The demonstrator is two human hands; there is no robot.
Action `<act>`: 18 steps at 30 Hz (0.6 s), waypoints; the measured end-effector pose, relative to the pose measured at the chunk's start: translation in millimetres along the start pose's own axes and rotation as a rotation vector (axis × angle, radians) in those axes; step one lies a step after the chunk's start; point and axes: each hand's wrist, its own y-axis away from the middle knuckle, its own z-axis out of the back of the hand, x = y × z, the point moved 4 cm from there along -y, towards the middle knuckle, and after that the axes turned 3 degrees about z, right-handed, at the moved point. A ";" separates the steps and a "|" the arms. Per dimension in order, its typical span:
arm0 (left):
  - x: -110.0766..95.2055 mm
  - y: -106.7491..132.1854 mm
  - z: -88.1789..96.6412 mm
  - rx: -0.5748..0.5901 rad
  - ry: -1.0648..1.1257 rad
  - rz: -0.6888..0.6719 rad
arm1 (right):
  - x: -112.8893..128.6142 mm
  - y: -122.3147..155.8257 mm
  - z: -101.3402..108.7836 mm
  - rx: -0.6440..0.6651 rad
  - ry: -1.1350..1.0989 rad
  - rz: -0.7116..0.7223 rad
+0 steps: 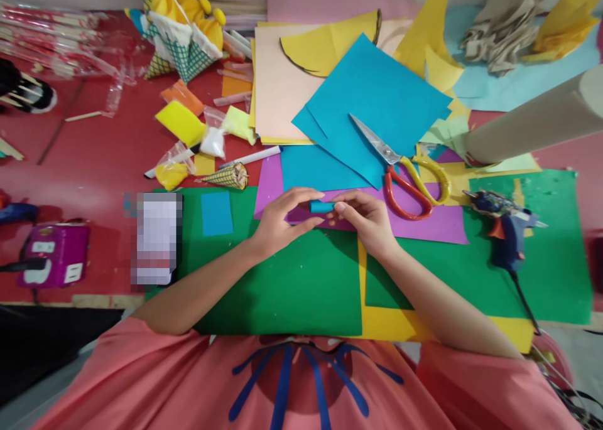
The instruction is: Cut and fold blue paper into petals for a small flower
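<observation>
A small rolled tube of blue paper (321, 206) is held over the purple sheet (424, 223). Its right end is pinched between the thumb and fingers of my right hand (370, 221). My left hand (279, 224) is at the tube's left end, thumb below and forefinger above, spread apart with a gap to the tube. Scissors (390, 157) with one red and one yellow handle lie just beyond my right hand, blades resting on blue paper sheets (372, 97). A small blue paper square (217, 214) lies left of my left hand on green paper (282, 285).
A dark blue glue gun (511, 235) lies at the right, its cord trailing over the front edge. A thick cardboard tube (532, 119) leans in from the right. At the left are a phone (157, 238) and a purple box (55, 254); clay packets (181, 122) lie farther back.
</observation>
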 end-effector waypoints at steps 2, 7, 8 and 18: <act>-0.1 0.1 0.3 -0.007 -0.010 0.020 | 0.3 0.5 -0.3 0.008 0.014 0.002; 3.1 1.4 1.2 -0.021 -0.014 0.154 | -0.6 0.9 0.5 0.023 0.027 0.009; 3.7 1.8 1.2 -0.024 -0.003 0.172 | -0.9 0.6 0.8 0.026 0.014 0.010; 1.3 0.6 1.9 -0.053 0.026 0.085 | -1.7 -0.1 2.2 0.000 -0.031 -0.008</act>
